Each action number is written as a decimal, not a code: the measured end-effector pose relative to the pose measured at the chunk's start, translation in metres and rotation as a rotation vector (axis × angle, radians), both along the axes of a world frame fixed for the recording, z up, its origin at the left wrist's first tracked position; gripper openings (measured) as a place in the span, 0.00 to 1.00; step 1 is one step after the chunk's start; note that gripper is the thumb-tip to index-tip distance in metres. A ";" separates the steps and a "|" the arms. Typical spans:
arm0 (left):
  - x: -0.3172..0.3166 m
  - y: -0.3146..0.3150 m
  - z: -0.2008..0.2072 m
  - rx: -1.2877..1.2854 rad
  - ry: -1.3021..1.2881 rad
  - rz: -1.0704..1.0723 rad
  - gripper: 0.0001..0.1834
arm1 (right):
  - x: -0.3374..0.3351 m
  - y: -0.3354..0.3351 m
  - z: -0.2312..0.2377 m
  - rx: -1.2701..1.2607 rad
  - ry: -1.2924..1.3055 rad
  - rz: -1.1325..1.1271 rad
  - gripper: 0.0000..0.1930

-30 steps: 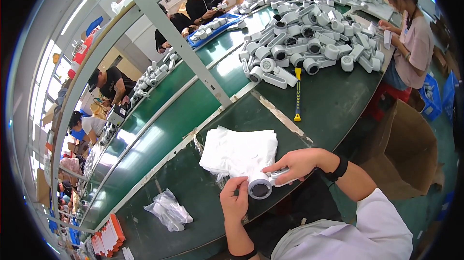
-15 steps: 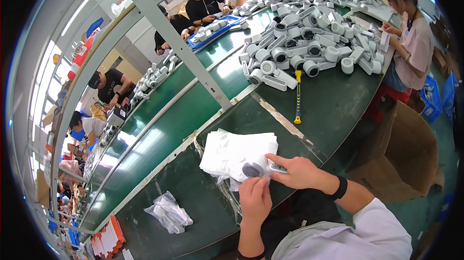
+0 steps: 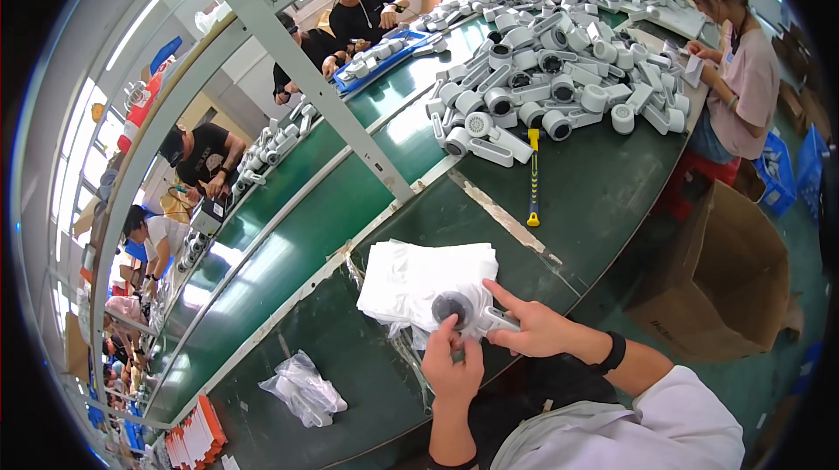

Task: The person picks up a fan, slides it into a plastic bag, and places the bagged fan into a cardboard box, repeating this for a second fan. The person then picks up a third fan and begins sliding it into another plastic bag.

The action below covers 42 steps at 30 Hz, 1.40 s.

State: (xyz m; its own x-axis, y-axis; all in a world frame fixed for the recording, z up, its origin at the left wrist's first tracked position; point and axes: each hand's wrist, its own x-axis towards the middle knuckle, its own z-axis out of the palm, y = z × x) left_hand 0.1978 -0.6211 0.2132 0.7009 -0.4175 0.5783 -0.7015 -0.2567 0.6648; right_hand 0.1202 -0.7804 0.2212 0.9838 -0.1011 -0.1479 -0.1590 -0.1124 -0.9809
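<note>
A light grey hair-dryer-like device with a round dark head point(image 3: 450, 307) lies over the front edge of a stack of white plastic bags point(image 3: 415, 278). Clear film seems to cover its head. My right hand point(image 3: 537, 327) grips the device's handle, its index finger stretched along the bags. Just below the head, my left hand point(image 3: 453, 372) has its fingers bent and its fingertips against the film, apparently pinching a clear bag; the exact hold is partly hidden.
A crumpled clear bag point(image 3: 304, 389) lies left on the green table. Beyond are a yellow-and-dark hammer point(image 3: 534, 180) and a large heap of similar devices point(image 3: 559, 68). An open carton point(image 3: 712, 282) stands right. Orange-and-white cards point(image 3: 197, 435) sit lower left. Co-workers sit around the conveyor point(image 3: 288, 216).
The device's head has turned to show its round dark end and shifted slightly up. My left fingertips have moved up and left against it; my right hand still holds the handle.
</note>
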 end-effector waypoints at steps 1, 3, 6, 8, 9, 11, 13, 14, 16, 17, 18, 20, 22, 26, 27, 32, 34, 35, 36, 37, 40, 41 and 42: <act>0.000 0.000 0.003 -0.002 0.084 0.029 0.17 | -0.001 0.001 0.001 0.000 0.001 0.000 0.46; 0.002 0.000 0.001 0.019 -0.005 0.052 0.15 | -0.002 0.002 0.002 -0.337 -0.063 -0.038 0.46; 0.003 -0.005 0.009 0.074 -0.137 0.046 0.12 | 0.000 0.006 -0.001 -0.433 -0.102 -0.082 0.45; 0.002 -0.011 0.016 0.112 -0.331 -0.107 0.10 | 0.002 0.007 0.001 -0.446 -0.100 -0.090 0.45; 0.001 -0.011 0.015 0.112 -0.333 -0.106 0.10 | 0.003 0.007 0.003 -0.457 -0.096 -0.099 0.45; -0.002 -0.010 0.014 0.201 -0.295 -0.216 0.09 | 0.003 0.003 0.000 -0.449 -0.120 -0.074 0.45; -0.003 -0.008 0.019 0.223 -0.287 -0.251 0.09 | 0.004 0.000 -0.010 -0.444 -0.144 -0.049 0.44; -0.004 -0.007 0.018 0.217 -0.256 -0.276 0.10 | 0.004 0.000 -0.022 -0.405 -0.235 -0.084 0.42; -0.007 -0.004 0.014 0.211 -0.227 -0.302 0.11 | 0.004 0.001 -0.030 -0.365 -0.326 -0.119 0.39; -0.010 0.000 0.009 0.175 -0.145 -0.286 0.13 | 0.006 0.002 -0.030 -0.083 -0.287 -0.223 0.35; -0.012 0.002 0.006 0.140 -0.064 -0.270 0.15 | 0.007 0.003 -0.030 0.201 -0.243 -0.323 0.31; -0.012 0.003 0.005 0.121 0.064 -0.219 0.13 | 0.007 0.003 -0.022 0.330 -0.190 -0.320 0.27; -0.010 0.000 0.000 0.103 0.192 -0.170 0.11 | 0.008 0.007 -0.022 0.475 -0.144 -0.329 0.19; -0.019 -0.005 -0.008 0.098 0.110 -0.123 0.06 | 0.012 0.012 -0.024 0.657 -0.167 -0.374 0.17; -0.026 -0.006 -0.008 0.100 0.343 -0.162 0.06 | 0.016 0.012 -0.033 0.568 -0.214 -0.448 0.16; -0.027 -0.004 -0.011 -0.049 0.134 -0.233 0.06 | 0.017 0.020 -0.026 0.532 -0.198 -0.552 0.15; -0.020 0.006 -0.006 0.023 0.330 -0.266 0.06 | 0.018 0.019 -0.029 0.516 -0.241 -0.542 0.15; -0.016 0.010 -0.007 0.022 0.330 -0.265 0.06 | 0.018 0.020 -0.028 0.515 -0.241 -0.541 0.15; -0.013 0.016 -0.009 0.060 0.357 -0.275 0.06 | 0.017 0.020 -0.025 0.576 -0.225 -0.539 0.16; -0.010 0.020 -0.009 0.098 0.384 -0.284 0.06 | 0.017 0.022 -0.022 0.637 -0.208 -0.537 0.16; -0.007 0.021 -0.005 -0.018 0.709 -0.222 0.05 | 0.015 0.028 -0.010 0.795 -0.091 -0.475 0.17; -0.005 0.021 -0.006 -0.136 0.919 -0.170 0.09 | 0.015 0.031 -0.007 0.796 -0.091 -0.473 0.17; -0.002 0.024 -0.012 -0.135 0.866 -0.164 0.12 | 0.015 0.035 -0.004 0.800 -0.085 -0.480 0.17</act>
